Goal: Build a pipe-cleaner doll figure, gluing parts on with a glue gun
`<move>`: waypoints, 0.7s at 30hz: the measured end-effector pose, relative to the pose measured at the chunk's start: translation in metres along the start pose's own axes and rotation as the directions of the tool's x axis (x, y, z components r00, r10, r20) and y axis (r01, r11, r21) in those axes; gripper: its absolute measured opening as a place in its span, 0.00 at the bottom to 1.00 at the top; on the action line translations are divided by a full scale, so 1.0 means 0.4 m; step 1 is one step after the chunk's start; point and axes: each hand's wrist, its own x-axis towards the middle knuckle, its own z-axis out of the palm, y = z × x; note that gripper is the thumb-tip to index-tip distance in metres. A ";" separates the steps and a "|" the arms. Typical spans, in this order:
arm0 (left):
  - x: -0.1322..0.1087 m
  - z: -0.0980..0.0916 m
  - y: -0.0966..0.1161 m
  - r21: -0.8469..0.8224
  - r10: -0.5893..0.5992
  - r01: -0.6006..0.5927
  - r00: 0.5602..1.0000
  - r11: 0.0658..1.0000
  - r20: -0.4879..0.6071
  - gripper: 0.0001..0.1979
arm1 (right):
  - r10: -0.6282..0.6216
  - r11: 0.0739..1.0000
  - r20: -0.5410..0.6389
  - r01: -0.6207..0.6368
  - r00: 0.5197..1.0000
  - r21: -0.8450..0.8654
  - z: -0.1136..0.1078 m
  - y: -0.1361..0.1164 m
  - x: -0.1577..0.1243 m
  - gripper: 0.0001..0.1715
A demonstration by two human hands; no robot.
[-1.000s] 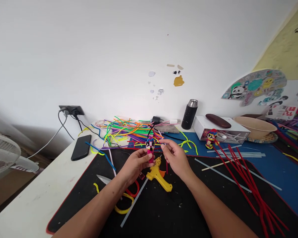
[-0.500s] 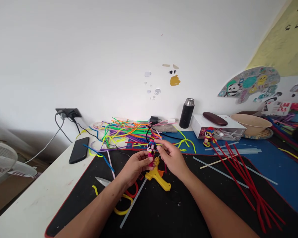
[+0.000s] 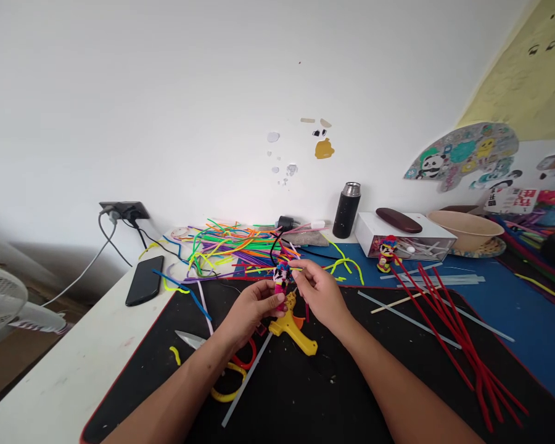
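My left hand (image 3: 254, 308) pinches a small figurine (image 3: 281, 285) with a pink lower body, a black-and-white face and a blue-and-red top. My right hand (image 3: 321, 293) is closed at the right side of its head, the index fingertip by the blue-and-red top. What those fingers grip is too small to tell. Just below lies a yellow glue gun (image 3: 296, 333) on the black mat, a translucent glue stick (image 3: 247, 382) projecting from its back. Scissors (image 3: 226, 390) with red and yellow handles rest partly beneath my left forearm.
Colourful pipe cleaners (image 3: 240, 246) are heaped at the back, a phone (image 3: 144, 280) to their left. A similar figurine (image 3: 386, 254) stands before a white box (image 3: 367, 231), near a black flask (image 3: 346, 213). Red pipe cleaners (image 3: 472, 351) and glue sticks (image 3: 407, 317) lie to the right.
The view has shifted very slightly. Both hands stay at the figurine with almost the same grip, and the right fingers remain by its head.
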 end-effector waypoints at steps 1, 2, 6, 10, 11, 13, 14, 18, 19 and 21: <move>0.000 0.000 0.000 0.018 0.010 -0.010 1.000 1.000 0.000 0.25 | -0.006 1.000 -0.011 0.006 1.000 -0.007 0.000 0.002 0.000 0.18; 0.000 0.001 -0.001 0.037 0.019 -0.019 1.000 0.999 0.001 0.24 | -0.014 1.000 -0.023 0.013 1.000 -0.020 -0.001 0.003 0.001 0.17; -0.001 0.004 -0.002 0.098 0.046 -0.048 0.999 0.994 0.020 0.24 | -0.046 0.995 -0.054 0.041 0.997 -0.092 -0.002 0.010 0.003 0.15; -0.002 0.005 -0.002 0.129 0.063 -0.066 0.998 0.989 0.028 0.23 | -0.055 0.990 -0.053 0.048 0.997 -0.129 -0.002 0.007 0.002 0.13; -0.002 0.005 -0.002 0.135 0.067 -0.070 0.997 0.988 0.028 0.23 | -0.056 0.990 -0.053 0.048 0.997 -0.133 -0.002 0.005 0.002 0.13; -0.001 0.005 -0.002 0.144 0.072 -0.075 0.997 0.987 0.028 0.23 | -0.054 0.989 -0.055 0.046 0.997 -0.140 -0.002 0.001 0.002 0.13; -0.001 0.005 -0.002 0.148 0.073 -0.076 0.997 0.986 0.027 0.23 | -0.053 0.989 -0.059 0.044 0.997 -0.142 -0.003 -0.002 0.001 0.12; 0.000 0.003 -0.004 0.171 0.075 -0.080 0.997 0.982 0.037 0.22 | -0.046 0.989 -0.066 0.036 0.997 -0.144 -0.004 -0.003 0.002 0.12; 0.000 0.002 -0.005 0.178 0.077 -0.083 0.996 0.980 0.040 0.22 | -0.047 0.989 -0.068 0.036 0.997 -0.146 -0.004 -0.001 0.002 0.12; 0.002 -0.001 -0.008 0.193 0.083 -0.090 0.996 0.977 0.043 0.22 | -0.053 0.987 -0.075 0.041 0.996 -0.153 -0.004 0.003 0.003 0.11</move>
